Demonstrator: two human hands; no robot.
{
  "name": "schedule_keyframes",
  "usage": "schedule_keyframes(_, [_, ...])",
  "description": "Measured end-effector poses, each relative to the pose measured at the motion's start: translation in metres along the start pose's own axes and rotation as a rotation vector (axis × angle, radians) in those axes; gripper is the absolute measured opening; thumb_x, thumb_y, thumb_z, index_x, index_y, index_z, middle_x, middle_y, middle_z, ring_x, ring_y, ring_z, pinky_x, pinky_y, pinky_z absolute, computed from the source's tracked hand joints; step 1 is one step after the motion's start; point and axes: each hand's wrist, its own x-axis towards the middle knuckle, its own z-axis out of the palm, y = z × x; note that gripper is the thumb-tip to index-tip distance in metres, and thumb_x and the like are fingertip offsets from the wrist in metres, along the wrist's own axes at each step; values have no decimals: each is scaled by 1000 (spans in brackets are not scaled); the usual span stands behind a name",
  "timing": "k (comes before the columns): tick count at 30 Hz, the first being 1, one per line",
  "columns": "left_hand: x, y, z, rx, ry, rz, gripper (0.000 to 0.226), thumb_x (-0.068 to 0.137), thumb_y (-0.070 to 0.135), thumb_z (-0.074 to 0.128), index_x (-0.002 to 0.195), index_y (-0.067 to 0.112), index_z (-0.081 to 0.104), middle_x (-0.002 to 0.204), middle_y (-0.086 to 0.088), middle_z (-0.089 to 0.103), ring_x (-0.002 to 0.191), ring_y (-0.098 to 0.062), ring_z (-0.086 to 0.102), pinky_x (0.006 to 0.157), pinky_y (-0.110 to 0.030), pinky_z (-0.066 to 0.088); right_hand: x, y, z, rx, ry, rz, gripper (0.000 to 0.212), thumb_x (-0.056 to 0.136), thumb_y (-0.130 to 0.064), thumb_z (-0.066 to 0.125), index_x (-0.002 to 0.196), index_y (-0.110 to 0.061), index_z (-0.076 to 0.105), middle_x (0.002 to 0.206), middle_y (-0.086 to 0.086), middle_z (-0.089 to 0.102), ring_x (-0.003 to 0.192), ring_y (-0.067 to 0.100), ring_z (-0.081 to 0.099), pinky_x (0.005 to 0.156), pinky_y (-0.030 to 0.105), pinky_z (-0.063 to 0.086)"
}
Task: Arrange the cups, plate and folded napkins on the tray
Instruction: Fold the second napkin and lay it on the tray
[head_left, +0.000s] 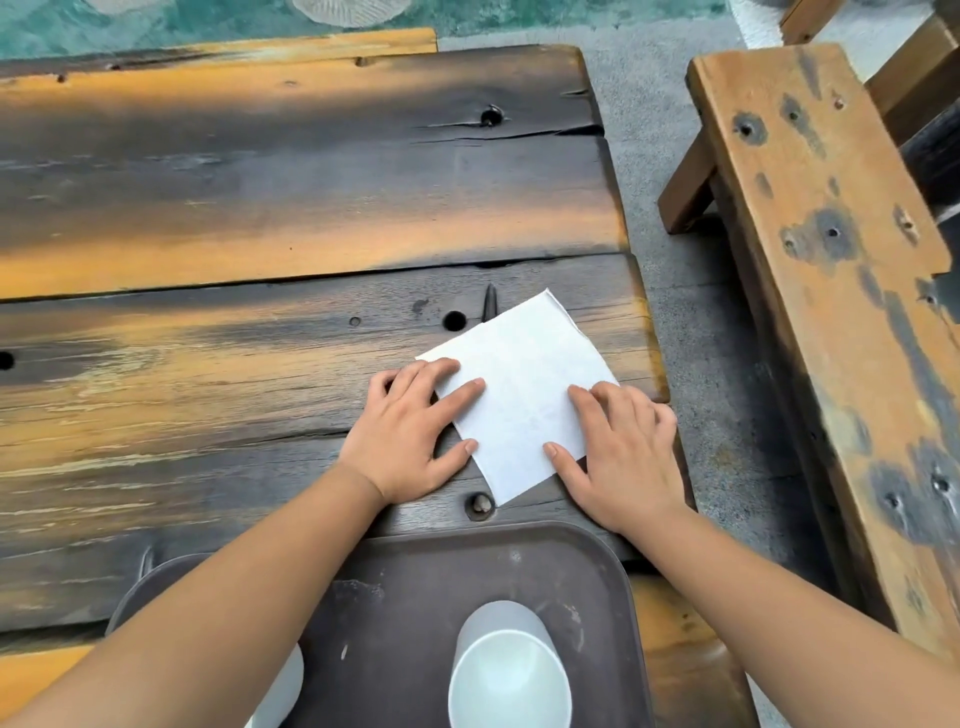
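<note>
Napkin (524, 384): white, flat on the table, turned cornerwise, near the table's right edge and just beyond the tray's far rim; not on the tray.
Left hand (410, 436): palm down, fingers spread, fingertips pressing the napkin's left edge; nothing gripped.
Right hand (621, 457): palm down, fingers spread, resting on the napkin's near right corner; nothing gripped.
Tray (405, 613): dark brown, at the near edge of the table, between the forearms.
Cup (509, 670): pale, upright, open mouth up, standing on the tray's near right part.
Second pale object (283, 686): partly hidden under the left forearm; identity cannot be told.
Table (260, 218): weathered wooden planks.
Bench (831, 260): wooden, to the right, apart from the table.
</note>
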Motion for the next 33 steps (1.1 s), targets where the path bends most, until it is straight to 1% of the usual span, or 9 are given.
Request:
schedule_keyframes(4, [-1, -1, 3, -47, 49, -10, 48, 84, 57, 48, 123, 29, 55, 128, -6, 46, 118, -27, 41, 96, -45, 25, 1, 1, 1, -8, 3, -34, 68, 85, -64, 35, 136, -20, 45, 140, 1, 47, 132, 25, 36, 101, 47, 24])
schedule_keyframes(7, [-2, -2, 5, -81, 89, 6, 40, 83, 55, 52, 109, 25, 59, 129, -6, 46, 121, -28, 41, 95, -45, 26, 1, 1, 3, -27, -8, -42, 74, 85, -67, 35, 143, -21, 40, 154, 3, 35, 142, 26, 24, 106, 46, 18])
schedule_keyframes(9, [-2, -2, 4, -93, 94, 21, 39, 83, 54, 52, 107, 24, 59, 130, -4, 48, 124, -27, 43, 94, -45, 26, 1, 1, 3, -27, -8, -31, 74, 84, -68, 36, 142, -22, 40, 152, 6, 36, 139, 27, 25, 105, 46, 17])
schedule_keyframes(12, [-2, -2, 3, -107, 79, 18, 44, 83, 54, 51, 114, 23, 58, 127, 0, 51, 121, -23, 46, 91, -43, 25, 1, 2, 2, -11, 0, -31, 71, 84, -67, 35, 137, -21, 44, 136, 4, 47, 129, 26, 34, 101, 46, 22])
schedule_keyframes(18, [-3, -1, 3, -111, 70, 14, 47, 82, 56, 50, 115, 24, 59, 119, -1, 48, 112, -23, 42, 89, -40, 23, 1, 1, 1, -12, -4, -26, 75, 85, -65, 37, 145, -20, 36, 156, 2, 31, 143, 23, 21, 106, 46, 17])
schedule_keyframes(22, [-1, -3, 4, -100, 59, 35, 44, 82, 57, 51, 111, 24, 57, 124, 0, 49, 118, -23, 43, 89, -39, 23, 1, 1, -1, 29, 11, -10, 69, 83, -59, 38, 137, -17, 45, 141, 4, 45, 138, 24, 29, 106, 48, 21])
schedule_keyframes(24, [-1, -3, 3, -119, 58, 33, 48, 81, 57, 50, 115, 23, 56, 122, 1, 50, 117, -23, 44, 90, -39, 24, 1, 2, -2, 39, 12, -28, 66, 84, -56, 40, 136, -17, 48, 142, 2, 47, 138, 24, 31, 106, 48, 22])
schedule_keyframes(29, [0, -5, 3, -147, 56, -4, 61, 82, 59, 48, 132, 24, 50, 138, -2, 44, 132, -23, 36, 98, -41, 25, 2, 4, -3, 16, -28, -95, 66, 84, -46, 43, 144, -20, 41, 155, -1, 36, 144, 22, 24, 107, 48, 23])
schedule_keyframes(33, [2, -6, 2, -124, 35, 1, 59, 82, 56, 49, 133, 25, 51, 143, 0, 44, 135, -21, 35, 101, -39, 21, 4, 5, -2, 30, -45, -87, 70, 84, -50, 39, 148, -22, 35, 160, -1, 26, 147, 20, 18, 110, 45, 18])
